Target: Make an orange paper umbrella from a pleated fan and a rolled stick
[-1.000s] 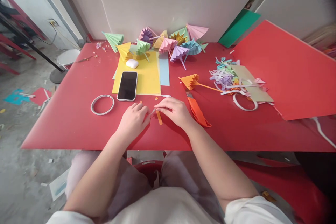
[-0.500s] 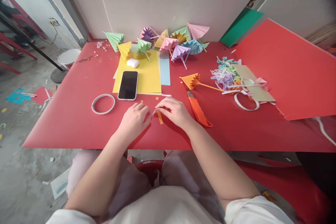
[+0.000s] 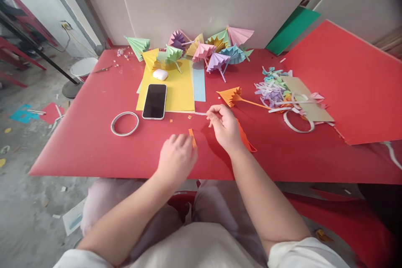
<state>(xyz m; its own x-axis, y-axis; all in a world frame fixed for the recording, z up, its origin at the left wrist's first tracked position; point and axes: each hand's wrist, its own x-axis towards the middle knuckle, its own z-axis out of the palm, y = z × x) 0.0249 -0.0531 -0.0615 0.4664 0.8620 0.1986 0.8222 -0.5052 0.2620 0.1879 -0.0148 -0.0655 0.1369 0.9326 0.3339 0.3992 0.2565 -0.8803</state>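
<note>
My left hand (image 3: 177, 159) is above the front of the red table, back of the hand up, its fingers curled downward and blurred. Whatever is under those fingers is hidden. Just beyond it lies a short orange paper strip (image 3: 192, 137). My right hand (image 3: 224, 127) is raised farther right, thumb and fingers pinched together; what they hold, if anything, is too small to make out. By its fingertips lies a thin white strip (image 3: 200, 113). Behind this hand, an orange utility knife (image 3: 246, 137) is partly covered. An orange paper umbrella (image 3: 231, 95) with a long stick lies just beyond.
A phone (image 3: 154, 101) and a white earbud case (image 3: 160, 74) rest on yellow paper (image 3: 180, 92). Rolls of white tape (image 3: 124, 124) lie left and right. Several folded paper umbrellas (image 3: 216, 62) line the back. Paper scraps (image 3: 273, 90) and a red board (image 3: 354, 92) are rightward.
My hands have separated from a pale strip held between them. The left moved right and nearer me; the right moved right and slightly away, now covering part of the knife.
</note>
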